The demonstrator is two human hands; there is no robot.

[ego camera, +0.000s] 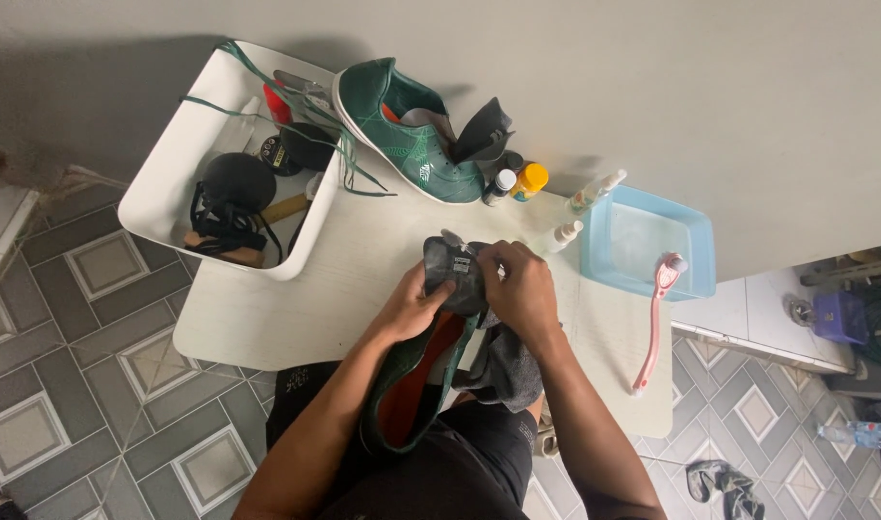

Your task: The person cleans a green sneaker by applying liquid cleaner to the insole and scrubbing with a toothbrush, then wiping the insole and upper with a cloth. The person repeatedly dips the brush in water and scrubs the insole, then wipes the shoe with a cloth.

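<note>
left hand (414, 306) fingers grip green shoe (416, 380) | right hand (523, 289) fingers pinch its dark tongue (455, 273)

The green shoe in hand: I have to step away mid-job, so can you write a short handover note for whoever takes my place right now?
Left hand: grips the green shoe at its side, orange lining up, heel toward the body.
Right hand: pinches the shoe's dark tongue, pulled up and back; a grey cloth lies under the wrist.
Second green shoe: on the table by the wall, unlaced.
Green laces: draped over the white tray.
Blue basin and pink brush: on the right.
Done: both shoes unlaced.
Left: whether either shoe has been cleaned cannot be told.
</note>
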